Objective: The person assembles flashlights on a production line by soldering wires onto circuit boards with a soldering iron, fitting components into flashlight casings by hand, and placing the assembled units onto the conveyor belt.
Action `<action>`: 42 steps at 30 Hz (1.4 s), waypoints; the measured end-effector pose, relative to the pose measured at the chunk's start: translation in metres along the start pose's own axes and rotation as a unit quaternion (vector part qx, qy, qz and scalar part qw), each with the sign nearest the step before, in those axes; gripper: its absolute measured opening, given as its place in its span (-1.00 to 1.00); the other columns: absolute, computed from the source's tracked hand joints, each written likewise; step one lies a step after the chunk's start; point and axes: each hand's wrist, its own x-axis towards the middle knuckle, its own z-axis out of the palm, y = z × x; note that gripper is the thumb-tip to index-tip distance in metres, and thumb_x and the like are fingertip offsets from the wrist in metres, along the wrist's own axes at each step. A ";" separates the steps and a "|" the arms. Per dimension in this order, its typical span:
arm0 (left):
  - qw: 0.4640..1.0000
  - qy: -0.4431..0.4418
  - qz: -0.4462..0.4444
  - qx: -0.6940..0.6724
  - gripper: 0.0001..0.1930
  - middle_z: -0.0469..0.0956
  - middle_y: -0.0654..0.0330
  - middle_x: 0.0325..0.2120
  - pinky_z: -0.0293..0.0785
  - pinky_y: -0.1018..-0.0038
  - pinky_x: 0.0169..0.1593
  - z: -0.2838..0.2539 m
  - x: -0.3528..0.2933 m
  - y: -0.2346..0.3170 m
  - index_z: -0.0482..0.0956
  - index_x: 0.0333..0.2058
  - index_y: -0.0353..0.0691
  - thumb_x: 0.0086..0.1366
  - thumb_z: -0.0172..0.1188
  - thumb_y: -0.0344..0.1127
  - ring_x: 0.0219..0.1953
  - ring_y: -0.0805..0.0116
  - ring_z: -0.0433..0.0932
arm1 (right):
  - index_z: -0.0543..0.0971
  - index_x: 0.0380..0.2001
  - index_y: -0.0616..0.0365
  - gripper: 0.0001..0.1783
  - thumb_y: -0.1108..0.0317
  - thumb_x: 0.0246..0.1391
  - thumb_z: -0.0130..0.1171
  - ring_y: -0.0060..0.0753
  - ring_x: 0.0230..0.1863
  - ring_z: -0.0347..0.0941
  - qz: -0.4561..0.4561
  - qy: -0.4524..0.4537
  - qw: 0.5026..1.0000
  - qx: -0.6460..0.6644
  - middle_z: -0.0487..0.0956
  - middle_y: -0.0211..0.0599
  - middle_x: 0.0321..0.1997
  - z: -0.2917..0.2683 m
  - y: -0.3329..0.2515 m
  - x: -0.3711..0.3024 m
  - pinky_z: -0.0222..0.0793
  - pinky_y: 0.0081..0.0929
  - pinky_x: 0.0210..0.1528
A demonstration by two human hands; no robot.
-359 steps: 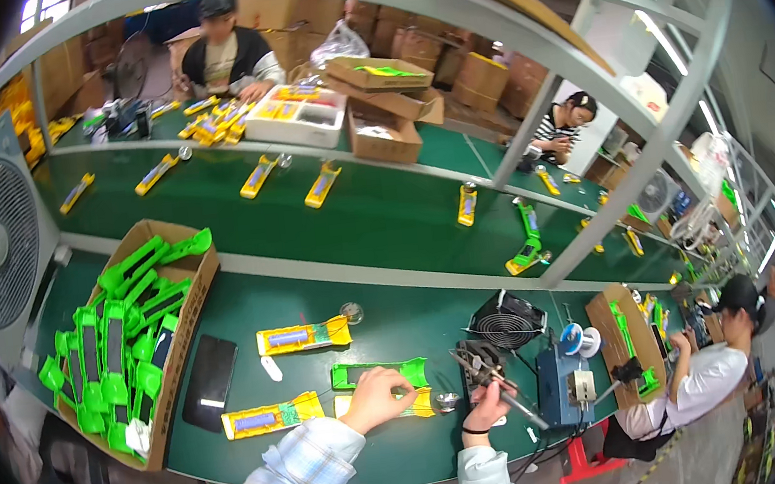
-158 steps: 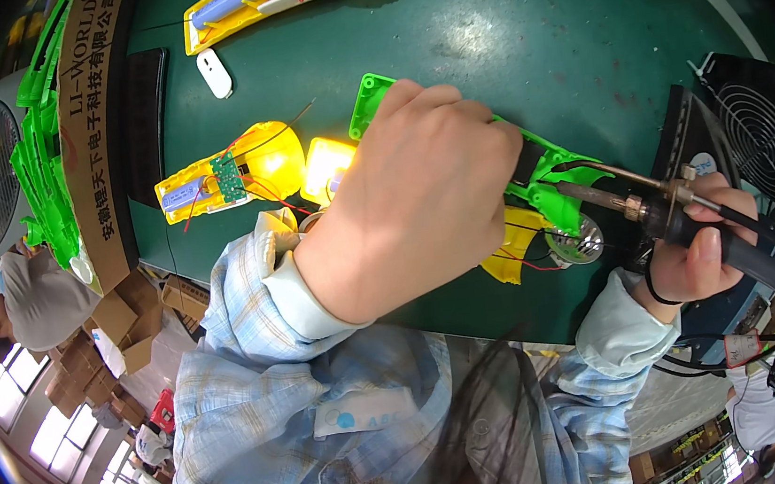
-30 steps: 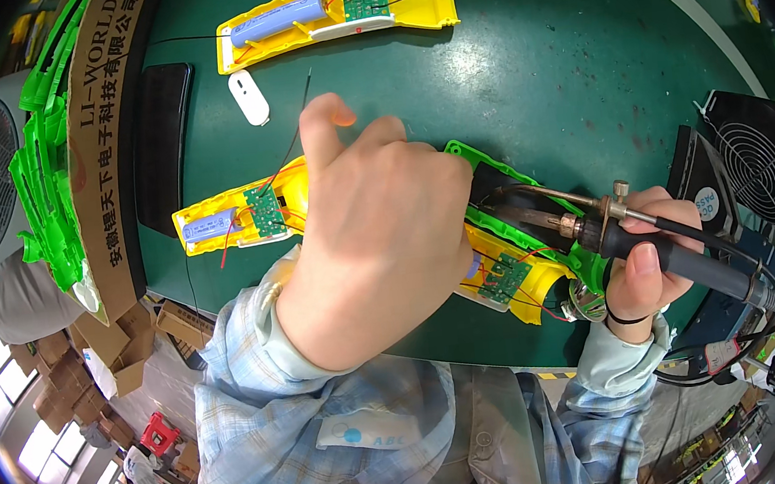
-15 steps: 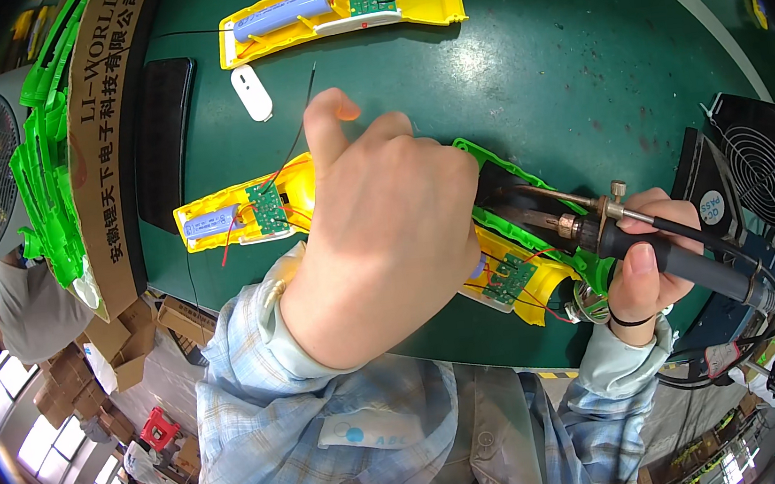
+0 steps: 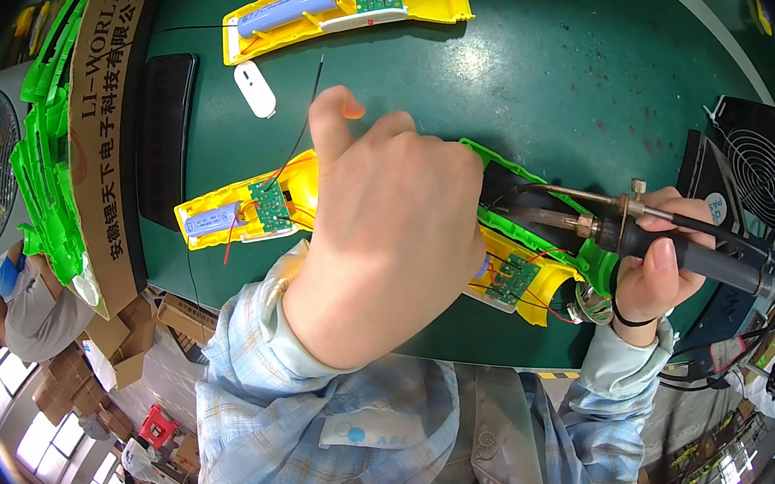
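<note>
My right hand (image 5: pixel 660 275) grips a soldering iron (image 5: pixel 726 268) with a thin metal feed tube (image 5: pixel 581 195) clamped along it. The iron points left, its tip close to my left hand (image 5: pixel 387 233), over a green plastic shell (image 5: pixel 531 242). My left hand is closed palm down with one finger raised; its other fingertips and what they hold are hidden. Left of it lies a yellow shell (image 5: pixel 303 177) with a blue battery (image 5: pixel 213 220), a green circuit board (image 5: pixel 269 206) and loose wires. Another yellow shell (image 5: pixel 554 283) with a circuit board (image 5: pixel 512 278) lies partly under the green one.
A third yellow shell (image 5: pixel 438 0) with battery and board lies at the back, near a white oval piece (image 5: pixel 254 91). Left stand a dark flat object (image 5: pixel 167 142) and a cardboard box (image 5: pixel 116 176) beside stacked green shells (image 5: pixel 48 202). A black fan (image 5: pixel 760 170) stands right. Other people are around.
My right hand and the soldering iron have shifted slightly right. My left hand stays nearly in place. A person at the far left has moved.
</note>
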 end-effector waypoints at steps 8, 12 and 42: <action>1.000 -0.006 0.002 -0.012 -0.91 0.43 0.29 -0.73 0.02 0.21 -0.04 0.000 -0.002 -0.002 0.50 -0.69 -0.12 -0.14 0.05 -0.47 -0.48 0.33 0.38 | 0.35 -0.49 0.31 -0.72 0.25 -0.09 -0.01 -0.41 -0.52 0.22 -0.006 -0.042 0.999 -0.032 0.29 -0.26 -0.47 0.002 -0.001 0.002 0.17 -0.53 -0.48; 1.000 -0.001 0.013 -0.029 -0.90 0.44 0.28 -0.72 0.03 0.21 -0.06 0.001 -0.002 -0.003 0.48 -0.69 -0.13 -0.12 0.03 -0.48 -0.48 0.31 0.38 | 0.42 -0.48 0.29 -0.71 0.24 -0.12 0.15 -0.44 -0.50 0.30 0.020 0.002 1.000 0.013 0.37 -0.26 -0.50 0.000 0.000 -0.001 0.21 -0.58 -0.44; 1.000 -0.016 -0.004 -0.016 -0.92 0.44 0.20 -0.72 0.02 0.14 -0.03 0.000 -0.001 0.004 0.50 -0.69 -0.17 -0.15 0.05 -0.49 -0.46 0.24 0.40 | 0.42 -0.46 0.32 -0.74 0.32 -0.12 0.17 -0.43 -0.52 0.31 -0.002 -0.018 1.000 0.019 0.38 -0.23 -0.49 0.002 0.001 -0.001 0.22 -0.57 -0.45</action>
